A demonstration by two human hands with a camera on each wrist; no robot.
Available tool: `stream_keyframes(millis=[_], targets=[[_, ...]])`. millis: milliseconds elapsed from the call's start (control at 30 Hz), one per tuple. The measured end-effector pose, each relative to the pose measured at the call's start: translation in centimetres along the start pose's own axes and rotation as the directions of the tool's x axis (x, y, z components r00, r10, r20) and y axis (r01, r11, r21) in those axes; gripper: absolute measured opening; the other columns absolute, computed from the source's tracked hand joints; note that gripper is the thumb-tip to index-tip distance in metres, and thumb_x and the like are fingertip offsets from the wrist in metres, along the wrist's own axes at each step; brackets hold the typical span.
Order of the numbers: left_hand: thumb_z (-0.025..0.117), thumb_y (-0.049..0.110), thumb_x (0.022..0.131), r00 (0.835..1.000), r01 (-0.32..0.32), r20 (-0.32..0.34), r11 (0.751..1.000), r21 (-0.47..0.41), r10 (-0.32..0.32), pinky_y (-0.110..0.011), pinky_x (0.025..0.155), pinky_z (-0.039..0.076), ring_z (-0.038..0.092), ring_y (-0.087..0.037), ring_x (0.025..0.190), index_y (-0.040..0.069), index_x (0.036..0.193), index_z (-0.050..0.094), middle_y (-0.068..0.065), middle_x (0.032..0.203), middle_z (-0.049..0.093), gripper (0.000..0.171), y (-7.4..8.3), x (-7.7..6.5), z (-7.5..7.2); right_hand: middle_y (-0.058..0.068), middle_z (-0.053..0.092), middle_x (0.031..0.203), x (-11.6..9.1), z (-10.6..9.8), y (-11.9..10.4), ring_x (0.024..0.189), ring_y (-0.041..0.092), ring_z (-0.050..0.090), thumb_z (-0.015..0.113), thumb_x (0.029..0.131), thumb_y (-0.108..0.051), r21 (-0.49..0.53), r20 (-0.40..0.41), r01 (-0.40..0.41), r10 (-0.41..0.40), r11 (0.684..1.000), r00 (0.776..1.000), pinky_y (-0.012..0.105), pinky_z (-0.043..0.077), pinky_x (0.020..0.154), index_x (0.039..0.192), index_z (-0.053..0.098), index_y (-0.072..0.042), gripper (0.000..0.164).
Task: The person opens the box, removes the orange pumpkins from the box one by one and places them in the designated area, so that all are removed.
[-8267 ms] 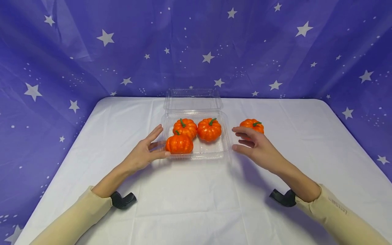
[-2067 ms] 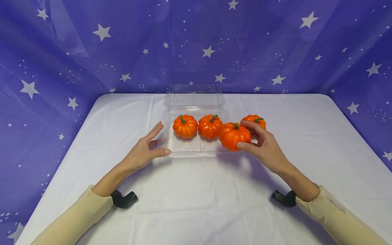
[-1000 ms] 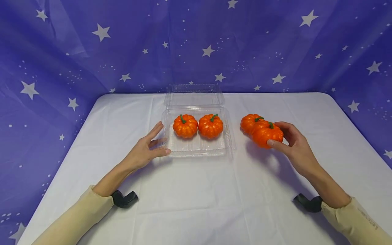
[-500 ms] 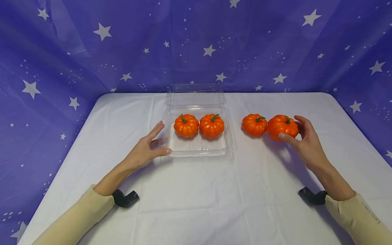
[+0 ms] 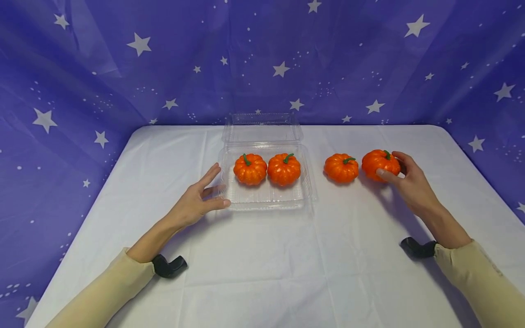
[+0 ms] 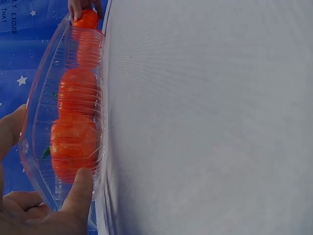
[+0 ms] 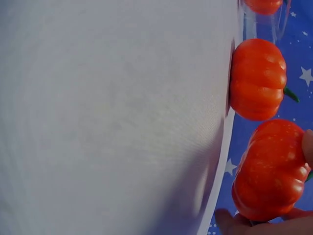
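My right hand (image 5: 410,184) grips a small orange pumpkin (image 5: 379,165) with a green stem, thumb on the near side and fingers behind. In the right wrist view this pumpkin (image 7: 271,171) appears close over the table, beside a second pumpkin (image 7: 258,79). That second pumpkin (image 5: 341,168) sits on the cloth just left of the held one. Two more pumpkins, a left one (image 5: 250,169) and a right one (image 5: 284,169), stand side by side in a clear plastic clamshell box (image 5: 266,205). My left hand (image 5: 193,202) rests at the box's left side, fingers spread, thumb at the front corner.
The clamshell's raised lid (image 5: 262,130) leans back at the table's far edge. A white cloth (image 5: 254,269) covers the table. Purple star-printed fabric (image 5: 262,54) hangs behind and on both sides.
My right hand has taken the front-left pumpkin out of the box and carried it right, past the pumpkin on the cloth, then slightly farther back. My left hand stays at the box.
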State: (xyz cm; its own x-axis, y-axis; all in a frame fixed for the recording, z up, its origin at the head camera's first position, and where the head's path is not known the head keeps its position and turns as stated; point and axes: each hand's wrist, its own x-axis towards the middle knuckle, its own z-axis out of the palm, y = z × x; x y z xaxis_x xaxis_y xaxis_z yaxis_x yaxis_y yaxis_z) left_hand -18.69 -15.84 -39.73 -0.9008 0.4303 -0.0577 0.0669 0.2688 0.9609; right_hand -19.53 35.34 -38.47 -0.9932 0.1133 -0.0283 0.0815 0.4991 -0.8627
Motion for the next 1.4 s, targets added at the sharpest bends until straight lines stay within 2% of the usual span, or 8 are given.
stream_keyframes(millis=[67,167,267,367,667,1200,1400], targets=[[0.078,0.018,0.087,1.000,0.001,-0.001,1.000,0.005,-0.001,-0.030,0.100,0.045,0.039,-0.029,0.139,0.019,0.159,0.016,0.008,0.164,0.005,0.095,-0.03,0.01,-0.02,0.026,0.025,0.152,0.16,0.03,0.13,0.133,0.037,0.027,0.060,0.099,-0.028,0.001,0.016,-0.007,0.007,1.000,1.000,0.036,0.027,0.115,0.156,0.013,0.000,0.079],[0.078,0.019,0.087,1.000,0.004,0.001,1.000,0.010,-0.004,-0.033,0.102,0.044,0.039,-0.029,0.139,0.019,0.160,0.016,0.008,0.164,0.005,0.095,-0.07,0.03,-0.05,0.028,0.022,0.154,0.31,0.03,0.26,0.137,0.042,0.025,0.061,0.099,-0.029,-0.019,0.042,-0.021,0.022,1.000,0.999,0.055,0.020,0.116,0.157,0.011,0.001,0.081],[0.078,0.020,0.087,1.000,0.003,0.002,1.000,0.012,-0.003,-0.035,0.102,0.044,0.039,-0.030,0.139,0.018,0.160,0.015,0.008,0.164,0.005,0.095,-0.09,0.07,-0.06,0.030,0.020,0.155,0.34,0.07,0.25,0.139,0.047,0.023,0.061,0.099,-0.029,-0.058,0.059,-0.031,0.035,0.998,0.998,0.062,0.021,0.112,0.156,0.011,0.002,0.083],[0.077,0.020,0.087,1.000,0.003,0.002,1.000,0.015,-0.003,-0.035,0.103,0.044,0.038,-0.030,0.140,0.016,0.160,0.015,0.009,0.164,0.005,0.095,-0.09,0.07,-0.05,0.030,0.019,0.155,0.29,0.14,0.22,0.139,0.049,0.023,0.061,0.099,-0.029,-0.086,0.065,-0.037,0.043,0.996,0.997,0.063,0.024,0.110,0.156,0.011,0.003,0.082],[0.078,0.021,0.087,1.000,0.008,0.001,1.000,0.026,-0.008,-0.044,0.106,0.040,0.038,-0.030,0.140,0.017,0.160,0.015,0.010,0.164,0.005,0.096,-0.09,0.06,-0.02,0.032,0.023,0.153,0.36,0.35,0.30,0.136,0.049,0.026,0.064,0.097,-0.023,-0.089,0.062,-0.034,0.040,0.995,0.997,0.063,0.022,0.111,0.155,0.012,0.004,0.083],[0.078,0.018,0.087,1.000,0.007,-0.001,1.000,-0.002,-0.007,-0.033,0.101,0.045,0.038,-0.030,0.139,0.017,0.160,0.015,0.006,0.165,0.004,0.096,-0.23,0.18,-0.06,0.033,0.024,0.153,0.41,0.45,0.11,0.136,0.050,0.025,0.065,0.096,-0.021,-0.117,0.066,-0.029,0.037,0.993,0.997,0.062,0.019,0.113,0.155,0.011,0.004,0.084],[0.079,0.018,0.086,1.000,0.007,-0.003,1.000,-0.005,-0.007,-0.031,0.100,0.045,0.038,-0.030,0.139,0.017,0.160,0.016,0.007,0.165,0.004,0.097,-0.32,0.26,-0.03,0.033,0.019,0.155,0.34,0.41,0.15,0.137,0.051,0.025,0.064,0.097,-0.022,-0.112,0.073,-0.037,0.046,0.993,0.996,0.064,0.020,0.111,0.156,0.010,0.003,0.084]])
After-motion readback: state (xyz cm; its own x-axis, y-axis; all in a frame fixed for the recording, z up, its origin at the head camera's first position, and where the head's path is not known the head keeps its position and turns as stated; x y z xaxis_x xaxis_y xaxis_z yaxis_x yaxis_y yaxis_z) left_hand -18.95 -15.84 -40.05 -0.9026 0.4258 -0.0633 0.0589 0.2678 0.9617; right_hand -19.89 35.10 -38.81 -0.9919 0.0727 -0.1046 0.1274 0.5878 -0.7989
